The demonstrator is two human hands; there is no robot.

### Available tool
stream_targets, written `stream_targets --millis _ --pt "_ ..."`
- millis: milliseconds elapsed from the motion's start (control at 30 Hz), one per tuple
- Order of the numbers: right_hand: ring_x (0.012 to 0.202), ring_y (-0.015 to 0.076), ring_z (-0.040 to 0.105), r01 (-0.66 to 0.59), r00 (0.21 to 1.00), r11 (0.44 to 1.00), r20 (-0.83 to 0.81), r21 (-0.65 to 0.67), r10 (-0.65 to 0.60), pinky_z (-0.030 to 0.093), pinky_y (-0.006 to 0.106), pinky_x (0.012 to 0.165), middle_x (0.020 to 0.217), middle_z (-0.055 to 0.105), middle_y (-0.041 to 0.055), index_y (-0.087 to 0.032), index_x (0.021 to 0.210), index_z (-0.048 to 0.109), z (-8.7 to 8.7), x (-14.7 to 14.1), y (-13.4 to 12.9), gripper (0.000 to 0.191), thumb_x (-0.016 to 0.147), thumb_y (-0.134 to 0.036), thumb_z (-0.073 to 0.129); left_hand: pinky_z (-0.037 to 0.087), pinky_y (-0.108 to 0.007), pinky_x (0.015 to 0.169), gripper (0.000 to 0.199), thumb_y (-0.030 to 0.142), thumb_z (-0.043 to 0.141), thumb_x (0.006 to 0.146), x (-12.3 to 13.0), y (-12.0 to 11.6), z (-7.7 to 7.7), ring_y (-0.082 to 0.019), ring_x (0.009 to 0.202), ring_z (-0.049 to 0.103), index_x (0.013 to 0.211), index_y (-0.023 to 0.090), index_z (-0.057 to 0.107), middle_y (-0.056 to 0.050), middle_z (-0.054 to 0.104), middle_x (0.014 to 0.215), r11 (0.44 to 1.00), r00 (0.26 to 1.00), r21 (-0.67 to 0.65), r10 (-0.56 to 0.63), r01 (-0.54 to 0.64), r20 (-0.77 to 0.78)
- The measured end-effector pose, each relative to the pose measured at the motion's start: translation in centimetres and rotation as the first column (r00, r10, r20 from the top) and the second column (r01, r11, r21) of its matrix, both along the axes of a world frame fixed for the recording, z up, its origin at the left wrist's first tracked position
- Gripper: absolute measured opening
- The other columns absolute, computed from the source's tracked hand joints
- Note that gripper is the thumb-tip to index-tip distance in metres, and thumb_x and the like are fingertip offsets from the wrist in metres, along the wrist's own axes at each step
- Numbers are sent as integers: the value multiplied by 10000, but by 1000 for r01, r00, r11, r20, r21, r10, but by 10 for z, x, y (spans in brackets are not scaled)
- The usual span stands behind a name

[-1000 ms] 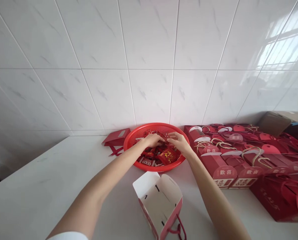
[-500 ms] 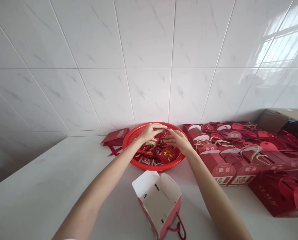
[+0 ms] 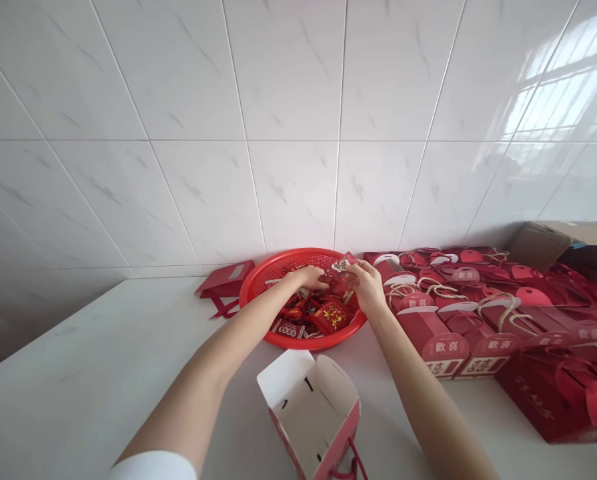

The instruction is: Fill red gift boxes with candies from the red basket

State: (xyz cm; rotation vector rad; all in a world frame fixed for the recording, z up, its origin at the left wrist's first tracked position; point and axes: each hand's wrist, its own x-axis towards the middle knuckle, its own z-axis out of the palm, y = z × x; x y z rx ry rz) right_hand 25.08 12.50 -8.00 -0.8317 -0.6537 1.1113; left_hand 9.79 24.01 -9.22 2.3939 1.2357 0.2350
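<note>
A red plastic basket (image 3: 252, 313) holds many red-wrapped sweets (image 3: 334, 316). Down in its back part, my left hand (image 3: 312, 278) has its fingers curled among the wrappers; whatever they grip is hidden. My right hand (image 3: 367, 283) is closed over the basket's right rim, pinching a small red candy packet (image 3: 345, 263) with a white printed patch. Just in front of the basket stands an open gift box (image 3: 311, 407), white inside and red outside, with a dark red cord handle (image 3: 357, 460) at its right. No sweets show inside the box.
Rows of closed red gift boxes (image 3: 445, 343) with cord handles fill the right side of the white table (image 3: 103, 373). A brown cardboard box (image 3: 543, 250) stands behind them. Left of the basket lies another red box (image 3: 225, 279) with a ribbon. A tiled wall (image 3: 298, 193) rises behind.
My hands have moved apart. The left has gone down into the sweets, while the right has come up with a red candy packet in its fingers. The view has shifted slightly.
</note>
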Motion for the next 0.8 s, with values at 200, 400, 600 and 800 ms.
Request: stream_targets --millis 200,400,600,800 --pt "629 118 571 31 998 1000 -56 6 -30 450 225 543 649 639 -31 -202 606 590 -3 0 4 259 508 -278 817 527 -372 907 251 307 796 745 19 4 -23 -246 1006 686 936 172 705 -72 745 1031 999 1000 -29 -18 18 -22" --pt "636 139 590 21 994 1000 -103 -18 -23 474 246 565 643 649 -15 -205 600 586 -2 1 5 265 509 -300 816 531 -267 688 287 208 825 560 9 10 -8 -227 799 706 819 186 703 -7 744 794 996 980 -78 -36 52 196" --pt "664 139 598 -20 993 999 -118 -27 16 505 244 601 668 660 -21 -206 622 627 2 1 4 254 511 -304 833 570 -337 774 242 224 761 657 -6 8 24 -219 833 718 872 130 700 -68 767 882 994 847 -69 -31 80 531" --pt "783 194 657 -156 983 987 -109 -40 151 579 329 725 749 693 3 -234 675 646 2 3 4 232 591 -343 833 540 -362 937 227 52 599 638 -6 -9 35 -212 1017 689 798 148 728 -75 753 1041 998 721 44 -58 39 690"
